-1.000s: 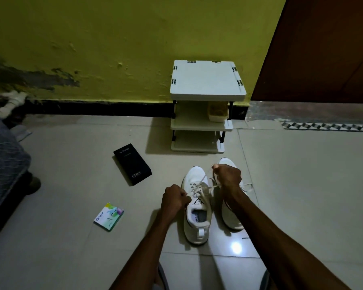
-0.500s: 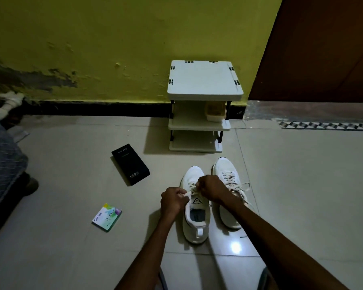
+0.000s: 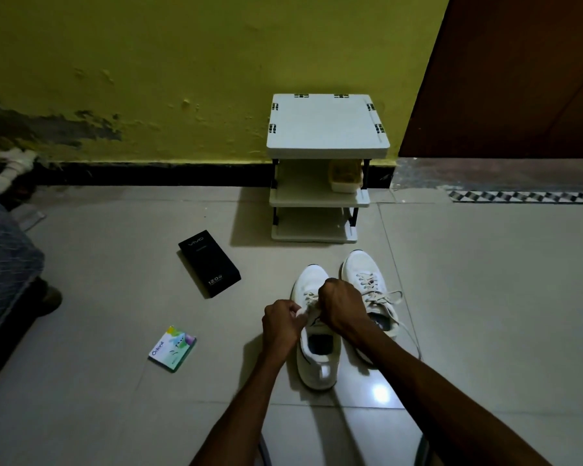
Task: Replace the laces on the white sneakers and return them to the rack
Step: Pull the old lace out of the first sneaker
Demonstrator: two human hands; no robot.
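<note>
Two white sneakers stand side by side on the tiled floor (image 3: 485,297), toes pointing toward a small white three-tier shoe rack (image 3: 327,126) set against the yellow wall (image 3: 182,62). One, the left sneaker (image 3: 318,368), sits a little nearer the person. The right sneaker (image 3: 362,267) stands just beside it, slightly further forward. Its laces (image 3: 389,295) are threaded through the eyelets, with loose loops and one end trailing off to the right over the floor.

Both hands meet above the left sneaker's tongue. The left hand (image 3: 281,326) has its fingers (image 3: 288,311) curled, pinching a pale lace (image 3: 312,299) at the shoe's left edge. The right hand (image 3: 342,307) is balled over the lacing, knuckles up, fingers (image 3: 329,290) curled round the same shoe's lace, and its forearm crosses above the right sneaker's heel opening. How the lace runs under the right hand is hidden.

On the rack's middle shelf, toward the right, sits a yellowish container (image 3: 344,176). A black vivo phone box (image 3: 209,264) lies flat on the floor to the left of the sneakers, well apart from them. Nearer the person lies a small Odonil packet (image 3: 172,348). A brown door (image 3: 519,79) stands to the right of the rack, and the edge of a bed (image 3: 4,257) with a patterned cover shows at the far left.
</note>
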